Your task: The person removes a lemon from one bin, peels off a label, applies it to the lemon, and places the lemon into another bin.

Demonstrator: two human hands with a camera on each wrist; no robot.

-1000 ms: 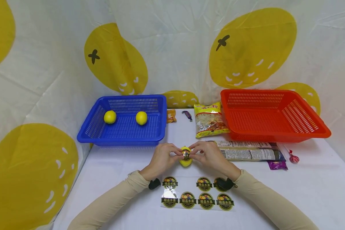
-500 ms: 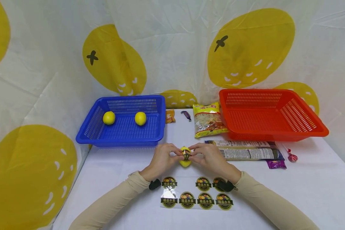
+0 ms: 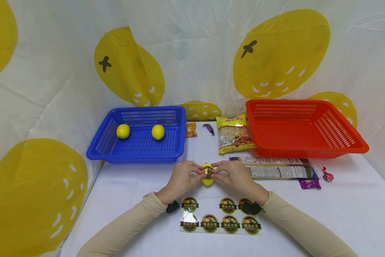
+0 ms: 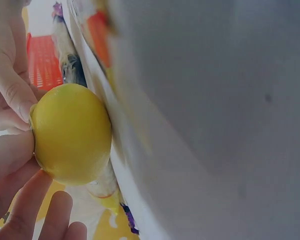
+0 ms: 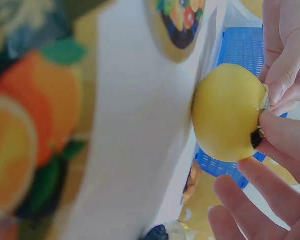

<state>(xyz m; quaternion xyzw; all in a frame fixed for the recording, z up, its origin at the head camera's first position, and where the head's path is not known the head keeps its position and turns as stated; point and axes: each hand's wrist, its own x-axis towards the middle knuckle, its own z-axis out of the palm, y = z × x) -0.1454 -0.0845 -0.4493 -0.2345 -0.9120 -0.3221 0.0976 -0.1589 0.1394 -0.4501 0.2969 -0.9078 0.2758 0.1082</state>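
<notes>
A yellow lemon (image 3: 207, 182) stands on the white tablecloth between the two hands. On its top lies a round dark fruit sticker (image 3: 208, 172), and its dark edge shows against the fruit in the right wrist view. The left hand (image 3: 183, 177) pinches the sticker's left side with thumb and index finger, close against the lemon. From the other side, the right hand (image 3: 233, 175) does the same with its thumb and index finger. Below the hands lies a clear sheet (image 3: 208, 204) bearing several more such stickers (image 3: 209, 223); one spot on it is bare.
A blue basket (image 3: 134, 157) at back left holds two lemons (image 3: 158, 132). A red basket (image 3: 311, 151) stands at back right. Around it lie a yellow food bag (image 3: 234, 135), long dark packets (image 3: 275, 172), a lollipop (image 3: 328, 176) and small wrapped sweets (image 3: 309, 184).
Both hands stay at the lemon with their fingers on the sticker. Only small finger shifts show, and the head view has swayed slightly.
</notes>
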